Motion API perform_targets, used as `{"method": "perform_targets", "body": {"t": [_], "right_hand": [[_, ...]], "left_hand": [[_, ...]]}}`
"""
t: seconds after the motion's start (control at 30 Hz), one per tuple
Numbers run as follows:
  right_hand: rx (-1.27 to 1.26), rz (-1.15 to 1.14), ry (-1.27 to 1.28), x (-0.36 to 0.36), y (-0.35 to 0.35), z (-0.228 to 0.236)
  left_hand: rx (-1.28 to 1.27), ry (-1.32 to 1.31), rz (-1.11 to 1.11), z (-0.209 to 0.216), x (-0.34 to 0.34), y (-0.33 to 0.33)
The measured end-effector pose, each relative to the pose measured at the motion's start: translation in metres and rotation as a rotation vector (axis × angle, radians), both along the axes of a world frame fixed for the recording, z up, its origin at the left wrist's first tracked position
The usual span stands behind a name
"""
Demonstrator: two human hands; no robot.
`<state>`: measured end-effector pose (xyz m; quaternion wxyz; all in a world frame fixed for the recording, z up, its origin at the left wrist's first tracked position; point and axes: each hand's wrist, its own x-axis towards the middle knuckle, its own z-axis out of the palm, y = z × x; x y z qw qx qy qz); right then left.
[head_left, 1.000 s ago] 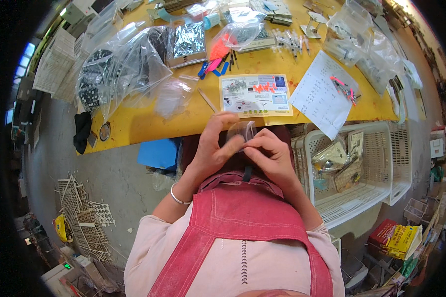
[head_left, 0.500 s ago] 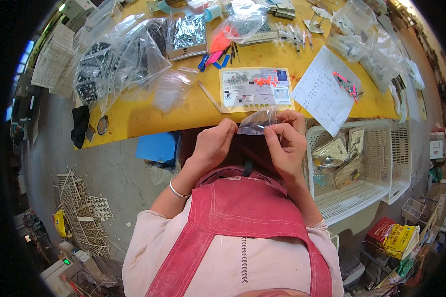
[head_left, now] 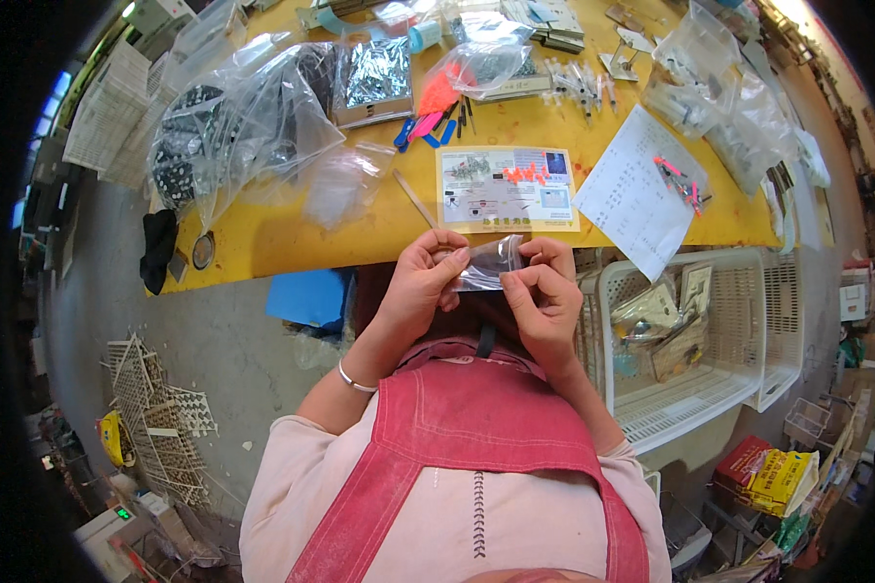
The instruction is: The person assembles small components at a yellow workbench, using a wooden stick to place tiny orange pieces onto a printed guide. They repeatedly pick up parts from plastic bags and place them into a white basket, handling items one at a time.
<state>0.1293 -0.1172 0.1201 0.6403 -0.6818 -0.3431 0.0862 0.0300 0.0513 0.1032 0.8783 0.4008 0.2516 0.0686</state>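
A small clear zip bag (head_left: 488, 264) is stretched between my two hands, just off the near edge of the yellow table (head_left: 292, 228). My left hand (head_left: 426, 277) pinches one end of it. The fingers of my right hand (head_left: 546, 291) grip the opposite end, by the bag's edge. Whether anything lies inside the bag I cannot make out. Just beyond my hands is a printed card (head_left: 481, 202) with small orange pieces (head_left: 526, 174) on it. Left of the card lie a thin flat stick (head_left: 415, 199) and a pile of empty clear bags (head_left: 345, 185).
A written paper sheet (head_left: 632, 199) with small pink and dark parts lies to the right. White plastic baskets (head_left: 690, 418) stand below the table's right side. Large plastic bags (head_left: 262, 126), a box of metallic pieces (head_left: 374, 83) and several syringe-like tubes (head_left: 578, 87) fill the back.
Both hands have come slightly nearer to me and closer together with the bag. The left fingers now overlap more of the bag's end. The view has shifted a little.
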Motion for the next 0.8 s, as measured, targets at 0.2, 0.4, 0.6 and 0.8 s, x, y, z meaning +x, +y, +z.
{"method": "perform_targets", "body": {"t": [0.2, 0.4, 0.6, 0.8], "right_hand": [[-0.034, 0.094, -0.291, 0.01, 0.003, 0.003], [-0.087, 0.117, 0.214, 0.005, 0.001, -0.004], [-0.155, 0.198, 0.009, 0.006, 0.005, -0.015], [-0.211, 0.324, -0.492, -0.019, 0.032, -0.005]], "left_hand": [[-0.001, 0.081, 0.078, -0.013, -0.001, -0.006], [0.271, 0.045, 0.088, -0.014, -0.014, -0.005], [1.589, -0.052, -0.077, 0.028, -0.034, 0.002], [1.439, -0.093, -0.03, -0.016, -0.025, -0.007]]}}
